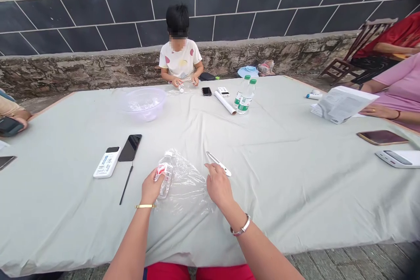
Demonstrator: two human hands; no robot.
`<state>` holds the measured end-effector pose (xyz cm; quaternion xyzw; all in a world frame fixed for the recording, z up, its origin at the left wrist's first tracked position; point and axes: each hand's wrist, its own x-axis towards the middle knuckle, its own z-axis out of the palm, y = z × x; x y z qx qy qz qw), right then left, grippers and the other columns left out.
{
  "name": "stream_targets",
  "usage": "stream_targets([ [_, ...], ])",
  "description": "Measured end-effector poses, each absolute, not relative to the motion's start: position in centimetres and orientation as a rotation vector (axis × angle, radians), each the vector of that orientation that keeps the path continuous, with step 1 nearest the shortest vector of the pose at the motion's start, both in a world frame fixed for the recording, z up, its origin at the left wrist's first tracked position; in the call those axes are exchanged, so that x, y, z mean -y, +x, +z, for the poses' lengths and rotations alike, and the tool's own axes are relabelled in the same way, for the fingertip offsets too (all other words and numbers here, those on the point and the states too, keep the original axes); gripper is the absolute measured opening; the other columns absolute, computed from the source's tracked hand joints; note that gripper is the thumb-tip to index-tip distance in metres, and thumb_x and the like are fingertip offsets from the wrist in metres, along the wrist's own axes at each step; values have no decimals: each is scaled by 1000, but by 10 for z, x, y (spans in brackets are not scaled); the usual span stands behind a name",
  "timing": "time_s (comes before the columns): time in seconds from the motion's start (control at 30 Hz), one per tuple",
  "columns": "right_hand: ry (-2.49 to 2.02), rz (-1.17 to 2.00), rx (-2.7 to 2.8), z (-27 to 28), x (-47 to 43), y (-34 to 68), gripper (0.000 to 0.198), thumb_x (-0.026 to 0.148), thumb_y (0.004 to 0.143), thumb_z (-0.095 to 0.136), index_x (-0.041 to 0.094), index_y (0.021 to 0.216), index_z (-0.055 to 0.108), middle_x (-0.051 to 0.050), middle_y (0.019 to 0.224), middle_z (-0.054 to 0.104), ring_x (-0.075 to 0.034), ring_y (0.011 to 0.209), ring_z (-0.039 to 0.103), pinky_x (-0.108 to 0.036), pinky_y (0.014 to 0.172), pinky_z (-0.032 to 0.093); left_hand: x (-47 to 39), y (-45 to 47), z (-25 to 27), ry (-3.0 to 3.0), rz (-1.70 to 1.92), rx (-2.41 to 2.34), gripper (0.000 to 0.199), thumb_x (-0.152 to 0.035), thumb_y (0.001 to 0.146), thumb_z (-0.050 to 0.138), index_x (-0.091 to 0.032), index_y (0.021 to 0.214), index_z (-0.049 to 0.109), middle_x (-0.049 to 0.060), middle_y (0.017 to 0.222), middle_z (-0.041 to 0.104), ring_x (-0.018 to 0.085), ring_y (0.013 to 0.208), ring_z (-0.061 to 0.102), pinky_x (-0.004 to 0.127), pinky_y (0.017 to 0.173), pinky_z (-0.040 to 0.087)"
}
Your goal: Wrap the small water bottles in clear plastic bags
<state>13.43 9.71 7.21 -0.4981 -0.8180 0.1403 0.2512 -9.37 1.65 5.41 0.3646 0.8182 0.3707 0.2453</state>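
Observation:
My left hand (152,188) is wrapped round a small clear plastic bottle (166,169) with a white cap and a red and white label, which leans slightly on the cloth. A crumpled sheet of clear plastic film (188,183) spreads from behind the bottle towards the right. At the film's right edge is my right hand (219,183), fingers apart and nothing visible in them. Just beyond those fingers lies a slim white utility knife (219,164), partly overlapped by the fingertips. Whether the fingers touch the knife or the film, I cannot tell.
A grey cloth covers the table (278,175). Left lie a white power bank (107,162), a phone (130,147) and its strap. Farther back stand a purple basin (144,105), two bottles (246,96) and a paper roll (225,103). A person (180,59) sits opposite; others sit at both sides.

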Motion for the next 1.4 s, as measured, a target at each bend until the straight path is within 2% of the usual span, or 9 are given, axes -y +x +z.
stream_targets([
  [0.2, -589, 848, 2546, 88, -77, 87, 40, 27, 90, 43, 25, 129, 49, -6, 126, 56, -20, 118, 49, -37, 100, 39, -13, -93, 50, 1028, 1086, -2201, 43, -45, 79, 48, -21, 111, 61, 5, 111, 67, 24, 104, 59, 33, 89, 43],
  [0.33, -815, 887, 2683, 61, -93, 85, 50, 46, 92, 39, 24, 137, 40, -8, 143, 41, -25, 135, 29, -49, 111, 18, -12, -97, 48, 971, 1098, -2151, 44, -46, 80, 46, -19, 110, 62, 6, 107, 68, 24, 99, 60, 33, 87, 44],
  [0.63, -1437, 464, 2402, 34, -126, 105, 51, 19, 86, 42, 11, 136, 40, -15, 146, 33, -28, 139, 18, -49, 111, 12, -5, -103, 46, 957, 990, -2238, 44, -45, 82, 41, -21, 111, 63, 8, 107, 67, 25, 107, 56, 33, 87, 43],
  [0.77, -1253, 453, 2273, 60, -108, 95, 47, 14, 85, 37, 14, 131, 47, -14, 138, 43, -26, 131, 34, -45, 108, 24, -4, -102, 52, 934, 1016, -2240, 46, -50, 84, 38, -21, 110, 62, 7, 105, 68, 23, 97, 60, 31, 81, 44],
  [0.9, -1030, 955, 2431, 69, -98, 81, 34, 22, 84, 47, 19, 115, 61, -9, 111, 63, -20, 98, 59, -32, 86, 44, -3, -109, 56, 918, 945, -2335, 41, -49, 85, 34, -23, 84, 66, 4, 82, 70, 21, 78, 61, 28, 66, 43],
  [1.0, -1173, 1110, 2384, 64, -100, 72, 29, 23, 83, 49, 18, 108, 64, -9, 102, 66, -19, 88, 62, -30, 79, 45, -1, -119, 54, 908, 912, -2371, 41, -46, 83, 37, -22, 53, 53, -1, 51, 55, 17, 55, 51, 26, 52, 34],
  [1.07, -1220, 1135, 2315, 64, -101, 64, 30, 26, 84, 49, 17, 109, 63, -8, 98, 68, -19, 86, 62, -29, 77, 44, -1, -122, 52, 895, 923, -2377, 39, -43, 80, 41, -22, 48, 45, -2, 44, 46, 14, 48, 44, 25, 49, 29],
  [1.27, -1306, 1301, 2270, 73, -97, 27, 71, 61, 70, 61, 12, 121, 54, -14, 97, 68, -28, 88, 64, -32, 70, 44, -11, -103, 52, 863, 1076, -2309, 26, -38, 76, 46, -22, 56, 50, -2, 49, 51, 14, 51, 46, 25, 53, 34],
  [1.4, -1405, 1397, 2170, 64, -101, 21, 102, 63, 59, 68, 9, 138, 33, -16, 103, 66, -31, 96, 62, -35, 74, 45, -16, -98, 48, 725, 1234, -2169, 24, -43, 75, 43, -22, 65, 50, -2, 55, 55, 14, 51, 52, 27, 53, 42],
])
